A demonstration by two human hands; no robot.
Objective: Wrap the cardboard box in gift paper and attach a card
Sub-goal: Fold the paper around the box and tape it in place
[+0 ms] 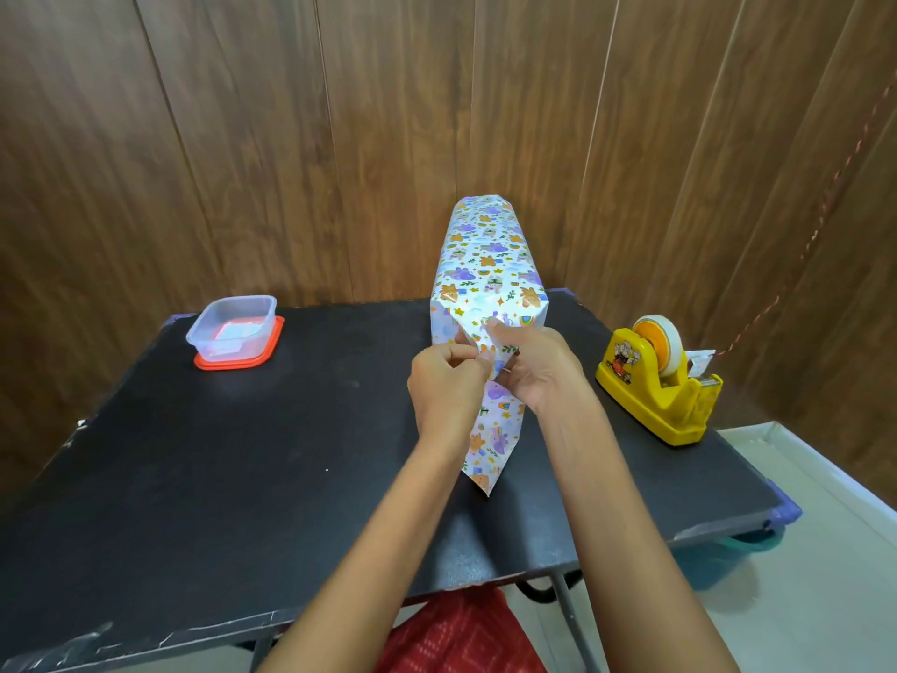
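Both grips clamped on the gift paper [490,429] at the box [485,264] near end: left hand [444,381] pinches the flap, right hand [539,366] presses the fold to crease it. Box lies mid-table [242,478], tape dispenser [662,381] within right reach for sealing.

No text can be read (the tape dispenser [657,383] bears only a cartoon picture).

**A room at home, by the look of it**

Wood-grain wall panels [242,138] back a small, scuffed black table [242,454] on a pale floor [825,575]. A cartoon-printed yellow tape dispenser [660,381] and a plastic food container [233,332] are ordinary household goods.
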